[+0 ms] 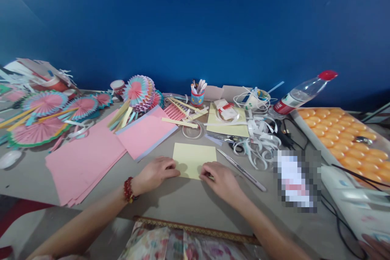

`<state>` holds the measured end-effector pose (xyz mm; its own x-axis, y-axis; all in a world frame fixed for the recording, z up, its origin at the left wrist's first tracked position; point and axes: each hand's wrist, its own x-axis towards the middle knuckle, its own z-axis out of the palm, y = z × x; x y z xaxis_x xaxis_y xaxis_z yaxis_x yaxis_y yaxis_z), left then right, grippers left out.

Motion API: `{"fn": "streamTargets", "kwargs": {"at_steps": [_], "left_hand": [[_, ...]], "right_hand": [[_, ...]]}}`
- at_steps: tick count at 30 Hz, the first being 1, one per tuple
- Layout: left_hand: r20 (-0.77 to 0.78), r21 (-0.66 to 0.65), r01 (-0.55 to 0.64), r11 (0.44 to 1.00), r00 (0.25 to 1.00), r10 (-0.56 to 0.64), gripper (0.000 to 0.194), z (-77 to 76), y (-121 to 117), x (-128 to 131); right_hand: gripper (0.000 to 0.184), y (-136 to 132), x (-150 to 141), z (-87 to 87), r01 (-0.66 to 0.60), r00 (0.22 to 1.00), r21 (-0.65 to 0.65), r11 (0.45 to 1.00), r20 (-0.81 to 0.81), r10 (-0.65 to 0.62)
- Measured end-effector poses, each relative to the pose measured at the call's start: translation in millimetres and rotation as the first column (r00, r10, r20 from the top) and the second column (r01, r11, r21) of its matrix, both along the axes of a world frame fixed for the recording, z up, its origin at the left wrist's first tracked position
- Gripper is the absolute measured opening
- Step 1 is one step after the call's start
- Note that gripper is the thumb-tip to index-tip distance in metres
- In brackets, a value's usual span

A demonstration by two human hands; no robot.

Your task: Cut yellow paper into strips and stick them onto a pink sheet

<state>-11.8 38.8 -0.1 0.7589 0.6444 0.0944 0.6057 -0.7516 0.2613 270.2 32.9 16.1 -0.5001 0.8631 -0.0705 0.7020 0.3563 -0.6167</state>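
Note:
A pale yellow sheet of paper (194,157) lies flat on the table in front of me. With fingers curled, my left hand (157,174) pinches its lower left corner. At the lower right corner, my right hand (222,180) is closed in the same way on the paper's edge. Just right of the sheet lies a slim metal utility knife (242,170). Beyond it, scissors (237,146) are partly covered by curled white paper strips (258,146). Left of my hands, a pink sheet with blue borders (148,133) overlaps a stack of pink paper (88,160).
Pleated paper fans (138,91) fill the back left. A pen cup (197,96) and a tilted plastic bottle (301,95) stand near the blue wall. At right are a tray of orange rounded shapes (335,126), black cables (335,211) and another person's hand (376,247).

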Motion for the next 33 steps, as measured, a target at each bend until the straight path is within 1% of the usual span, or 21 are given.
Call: {"fn": "streamTargets", "kwargs": {"at_steps": [8, 15, 20, 22, 26, 29, 33], "left_hand": [[-0.020, 0.014, 0.005, 1.000, 1.000, -0.005, 0.029, -0.2, -0.2, -0.1], [-0.042, 0.017, -0.005, 1.000, 0.999, 0.006, 0.031, -0.9, -0.6, -0.6], [-0.064, 0.051, 0.012, 0.999, 0.998, -0.009, 0.025, 0.3, -1.5, -0.3], [-0.061, 0.083, 0.041, 0.996, 0.997, -0.036, 0.026, 3.6, -2.1, 0.6], [-0.102, 0.131, 0.167, 0.977, 0.983, -0.154, 0.041, 14.5, -2.0, 5.2], [-0.140, 0.122, 0.259, 0.958, 0.960, -0.242, 0.035, 21.1, 0.1, 10.1], [-0.121, 0.097, 0.305, 0.947, 0.949, -0.293, 0.024, 26.8, 3.3, 17.6]], "right_hand": [[0.013, 0.3, -0.4, 0.6, 0.009, 1.000, -0.016, 1.000, -0.003, -0.009], [0.009, 0.0, -0.2, -1.4, 0.013, 1.000, -0.010, 1.000, 0.001, -0.013], [0.009, 0.2, -0.2, -0.1, 0.017, 1.000, -0.018, 1.000, 0.004, -0.017], [0.008, 0.2, -0.1, 0.1, 0.016, 1.000, -0.021, 1.000, 0.003, -0.016], [0.007, 0.6, 0.1, -1.7, 0.011, 1.000, -0.027, 1.000, -0.001, -0.011], [0.008, 1.0, 0.4, -3.4, 0.004, 1.000, -0.022, 1.000, 0.004, -0.004], [0.010, 0.8, 0.6, -4.1, -0.009, 1.000, -0.009, 1.000, 0.010, 0.009]]}}
